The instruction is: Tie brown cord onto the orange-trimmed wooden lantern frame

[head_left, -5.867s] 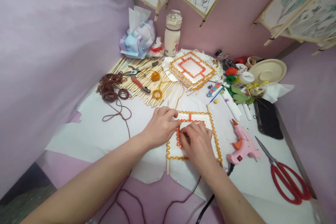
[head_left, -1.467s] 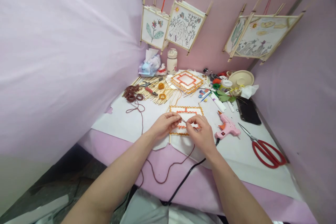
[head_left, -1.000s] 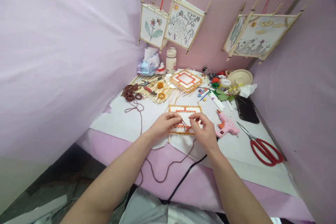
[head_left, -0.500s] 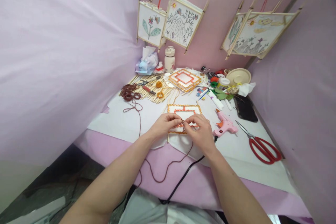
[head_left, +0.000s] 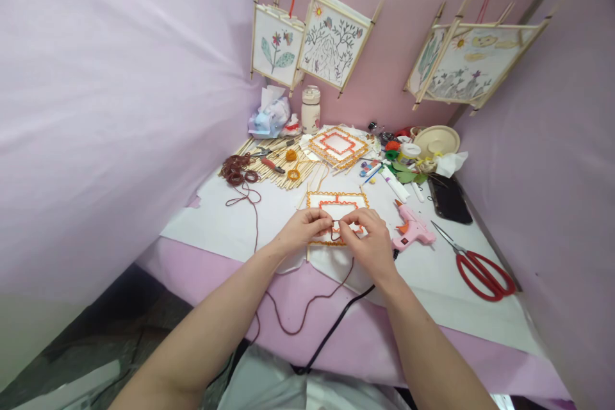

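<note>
A brown cord [head_left: 307, 309] is pinched between the fingertips of my left hand [head_left: 306, 225] and my right hand [head_left: 366, 235], with a short stretch between them and a small loop hanging below. Both hands are over a stick frame [head_left: 337, 195] edged with orange and red wavy cord on white. From my hands the cord droops past the table's front edge. At the back left lies the tangled bundle of brown cord [head_left: 235, 168], from which a strand trails forward on the white sheet.
Right of my hands lie a pink glue gun [head_left: 412, 227], red-handled scissors [head_left: 484, 273] and a black phone [head_left: 450, 198]. Behind are sticks [head_left: 283, 174], pliers [head_left: 272, 165], a second decorated frame [head_left: 339, 146] and a bottle [head_left: 311, 110]. Paper lanterns [head_left: 335, 41] hang above.
My fingertips have drawn slightly apart, and the brown cord between them now shows as a short straight stretch with a loop below.
</note>
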{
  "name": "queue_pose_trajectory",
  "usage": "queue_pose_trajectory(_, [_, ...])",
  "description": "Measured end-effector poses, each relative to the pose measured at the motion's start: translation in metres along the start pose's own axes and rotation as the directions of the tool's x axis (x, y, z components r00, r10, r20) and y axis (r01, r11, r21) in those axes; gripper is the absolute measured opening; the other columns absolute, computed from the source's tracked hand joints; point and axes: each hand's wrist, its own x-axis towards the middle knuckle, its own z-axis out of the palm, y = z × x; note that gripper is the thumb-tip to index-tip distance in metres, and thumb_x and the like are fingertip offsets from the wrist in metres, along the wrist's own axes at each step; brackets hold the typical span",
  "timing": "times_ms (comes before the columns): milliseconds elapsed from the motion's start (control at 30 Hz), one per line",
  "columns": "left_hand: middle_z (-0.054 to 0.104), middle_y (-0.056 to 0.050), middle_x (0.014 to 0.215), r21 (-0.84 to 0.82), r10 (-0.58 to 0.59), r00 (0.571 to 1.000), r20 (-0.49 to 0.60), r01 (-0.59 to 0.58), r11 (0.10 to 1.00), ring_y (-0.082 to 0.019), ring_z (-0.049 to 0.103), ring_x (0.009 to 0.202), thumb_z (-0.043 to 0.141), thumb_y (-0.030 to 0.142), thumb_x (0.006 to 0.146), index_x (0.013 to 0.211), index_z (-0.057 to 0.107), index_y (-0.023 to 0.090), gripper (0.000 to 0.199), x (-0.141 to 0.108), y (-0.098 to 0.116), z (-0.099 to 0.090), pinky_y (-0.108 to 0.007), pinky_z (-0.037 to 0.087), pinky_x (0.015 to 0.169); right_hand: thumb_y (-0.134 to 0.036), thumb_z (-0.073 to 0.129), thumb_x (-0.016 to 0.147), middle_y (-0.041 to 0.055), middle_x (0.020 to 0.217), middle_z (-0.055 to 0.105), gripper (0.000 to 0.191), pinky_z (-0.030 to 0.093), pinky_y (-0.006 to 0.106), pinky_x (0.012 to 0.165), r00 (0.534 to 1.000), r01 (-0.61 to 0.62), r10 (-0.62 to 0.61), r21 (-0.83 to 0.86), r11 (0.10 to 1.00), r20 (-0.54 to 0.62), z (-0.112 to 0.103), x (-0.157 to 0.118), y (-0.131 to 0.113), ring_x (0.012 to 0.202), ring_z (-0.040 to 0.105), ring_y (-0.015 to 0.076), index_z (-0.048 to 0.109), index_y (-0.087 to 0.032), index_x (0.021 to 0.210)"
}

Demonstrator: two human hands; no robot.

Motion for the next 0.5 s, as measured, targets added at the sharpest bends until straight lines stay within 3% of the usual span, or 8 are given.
queue_pose_trajectory(500, [0.057, 0.0, 0.072, 0.0, 0.081, 0.991, -0.102, -0.081, 0.997, -0.011, 0.048, 0.067, 0.072, 0.039, 0.074, 0.079, 0.065, 0.015, 0.026, -0.0026, 0.0032, 0.0017, -0.024, 0.038, 0.067, -0.02, 0.058, 0.079, 0.0002, 0.072, 0.063, 0.012, 0.041, 0.034, 0.074, 0.998, -0.046, 0.043, 0.065, 0.997, 0.042, 0.0025, -0.0006, 0.0019, 0.077, 0.056, 0.0185, 0.059, -0.023, 0.067])
